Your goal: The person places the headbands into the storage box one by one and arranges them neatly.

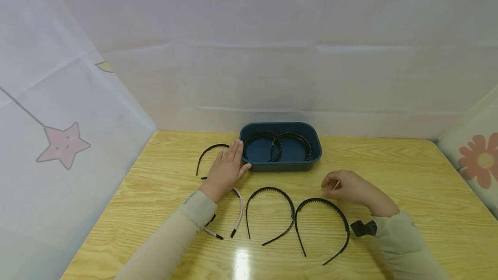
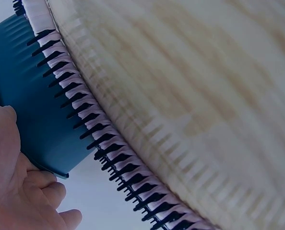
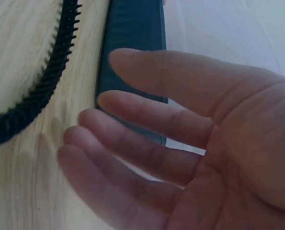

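Near the camera, a pale pink headband (image 2: pixel 101 136) with black teeth curves along a glossy wood-grain table (image 2: pixel 205 72), finer black teeth (image 2: pixel 114 173) showing just beyond it; farther off, the left hand (image 2: pixel 17 177) touches a dark teal container (image 2: pixel 51 124)

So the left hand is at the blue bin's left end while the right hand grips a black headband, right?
Not quite: the right hand holds nothing, as the right wrist view shows; a black headband lies near it. The left hand is at the left end of the blue bin.
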A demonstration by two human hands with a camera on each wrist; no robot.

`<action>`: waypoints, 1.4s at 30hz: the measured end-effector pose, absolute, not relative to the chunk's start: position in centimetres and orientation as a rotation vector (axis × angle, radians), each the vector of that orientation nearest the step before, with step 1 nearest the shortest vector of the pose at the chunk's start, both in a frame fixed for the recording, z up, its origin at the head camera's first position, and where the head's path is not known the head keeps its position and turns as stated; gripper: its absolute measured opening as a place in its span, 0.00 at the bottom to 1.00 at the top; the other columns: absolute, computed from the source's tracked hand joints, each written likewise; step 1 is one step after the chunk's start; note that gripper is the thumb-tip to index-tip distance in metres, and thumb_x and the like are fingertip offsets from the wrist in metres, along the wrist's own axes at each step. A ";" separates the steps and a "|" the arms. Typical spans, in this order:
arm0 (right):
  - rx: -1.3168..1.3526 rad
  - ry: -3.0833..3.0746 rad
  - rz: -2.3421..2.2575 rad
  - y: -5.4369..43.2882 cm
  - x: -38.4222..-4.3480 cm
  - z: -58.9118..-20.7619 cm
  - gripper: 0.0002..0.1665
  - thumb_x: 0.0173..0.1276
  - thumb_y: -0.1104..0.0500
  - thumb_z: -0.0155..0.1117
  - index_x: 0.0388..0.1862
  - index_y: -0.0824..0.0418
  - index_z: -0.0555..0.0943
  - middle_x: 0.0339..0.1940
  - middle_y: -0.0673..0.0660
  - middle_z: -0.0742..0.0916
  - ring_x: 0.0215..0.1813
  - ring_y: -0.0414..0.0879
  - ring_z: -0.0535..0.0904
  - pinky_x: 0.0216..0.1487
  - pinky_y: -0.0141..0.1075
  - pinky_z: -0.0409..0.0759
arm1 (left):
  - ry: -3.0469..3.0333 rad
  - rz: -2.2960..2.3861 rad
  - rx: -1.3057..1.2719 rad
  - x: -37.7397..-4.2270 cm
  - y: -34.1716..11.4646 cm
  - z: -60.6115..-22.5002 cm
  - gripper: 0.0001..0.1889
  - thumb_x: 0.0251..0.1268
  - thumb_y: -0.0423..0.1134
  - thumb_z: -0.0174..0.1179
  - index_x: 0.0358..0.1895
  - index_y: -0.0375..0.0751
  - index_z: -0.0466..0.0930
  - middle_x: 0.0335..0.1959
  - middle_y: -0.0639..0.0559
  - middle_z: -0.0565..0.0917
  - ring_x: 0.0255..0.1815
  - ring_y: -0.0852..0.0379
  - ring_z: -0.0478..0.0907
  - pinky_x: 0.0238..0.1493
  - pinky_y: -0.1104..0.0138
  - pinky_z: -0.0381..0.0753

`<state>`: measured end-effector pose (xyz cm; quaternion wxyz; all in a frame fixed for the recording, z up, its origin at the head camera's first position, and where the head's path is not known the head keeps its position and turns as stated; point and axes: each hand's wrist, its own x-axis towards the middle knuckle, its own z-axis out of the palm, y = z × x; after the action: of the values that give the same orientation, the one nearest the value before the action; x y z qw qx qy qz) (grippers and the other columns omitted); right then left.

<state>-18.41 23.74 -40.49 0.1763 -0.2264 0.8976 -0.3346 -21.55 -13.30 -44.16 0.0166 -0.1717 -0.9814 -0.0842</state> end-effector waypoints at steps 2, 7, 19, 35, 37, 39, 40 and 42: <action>-0.641 2.535 -0.924 24.0 -18.3 -40.6 0.08 0.67 0.65 0.70 0.43 0.67 0.85 0.34 0.50 0.86 0.36 0.43 0.81 0.35 0.38 0.81 | -3.054 -0.267 -0.534 -21.5 -13.3 -44.1 0.41 0.83 0.59 0.40 0.83 0.36 0.37 0.84 0.41 0.43 0.83 0.46 0.42 0.80 0.44 0.44; -0.615 2.500 -0.899 24.4 -18.2 -40.9 0.06 0.65 0.63 0.72 0.40 0.63 0.86 0.32 0.50 0.85 0.33 0.44 0.80 0.32 0.37 0.80 | -3.046 -0.254 -0.539 -21.5 -13.3 -44.1 0.41 0.82 0.60 0.40 0.83 0.36 0.38 0.83 0.41 0.44 0.83 0.46 0.42 0.80 0.44 0.46; -0.572 2.413 -0.907 25.0 -17.9 -41.5 0.10 0.61 0.61 0.77 0.35 0.63 0.84 0.25 0.51 0.81 0.25 0.44 0.75 0.26 0.36 0.76 | -3.042 -0.247 -0.542 -21.8 -13.4 -44.3 0.41 0.82 0.60 0.39 0.83 0.37 0.36 0.84 0.41 0.43 0.83 0.47 0.41 0.80 0.44 0.45; -0.575 2.513 -0.834 25.0 -17.8 -41.5 0.05 0.61 0.66 0.73 0.32 0.62 0.83 0.27 0.50 0.81 0.28 0.43 0.74 0.29 0.36 0.75 | -3.033 -0.236 -0.540 -21.8 -13.3 -44.4 0.41 0.82 0.59 0.41 0.83 0.36 0.39 0.83 0.41 0.44 0.83 0.47 0.42 0.79 0.44 0.47; -0.567 2.531 -0.833 25.0 -17.9 -41.5 0.05 0.62 0.67 0.72 0.32 0.62 0.83 0.28 0.50 0.81 0.29 0.44 0.74 0.29 0.37 0.75 | -3.032 -0.230 -0.543 -21.8 -13.3 -44.4 0.42 0.82 0.60 0.41 0.83 0.36 0.39 0.83 0.41 0.44 0.83 0.47 0.43 0.79 0.44 0.47; -0.564 2.546 -0.834 24.9 -18.0 -41.4 0.04 0.62 0.67 0.72 0.32 0.62 0.83 0.29 0.51 0.82 0.30 0.44 0.75 0.30 0.37 0.77 | -3.032 -0.224 -0.542 -21.8 -13.3 -44.5 0.42 0.82 0.60 0.40 0.83 0.36 0.39 0.83 0.41 0.44 0.83 0.47 0.42 0.80 0.44 0.47; -0.565 2.555 -0.833 24.9 -18.0 -41.4 0.04 0.62 0.67 0.71 0.32 0.62 0.83 0.29 0.51 0.82 0.31 0.44 0.76 0.31 0.38 0.77 | -3.032 -0.224 -0.541 -21.8 -13.3 -44.5 0.42 0.82 0.60 0.40 0.83 0.36 0.39 0.84 0.41 0.44 0.83 0.47 0.42 0.80 0.44 0.47; -0.565 2.574 -0.833 25.0 -18.1 -41.3 0.04 0.62 0.67 0.71 0.32 0.62 0.83 0.30 0.51 0.83 0.33 0.43 0.77 0.33 0.38 0.78 | -3.033 -0.224 -0.539 -21.8 -13.3 -44.5 0.42 0.82 0.60 0.40 0.83 0.36 0.39 0.84 0.42 0.43 0.83 0.47 0.42 0.80 0.44 0.46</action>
<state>-18.11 24.97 -41.33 0.1879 -0.2008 0.9148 -0.2959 -21.85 -13.31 -44.53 0.0264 -0.1746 -0.9816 -0.0725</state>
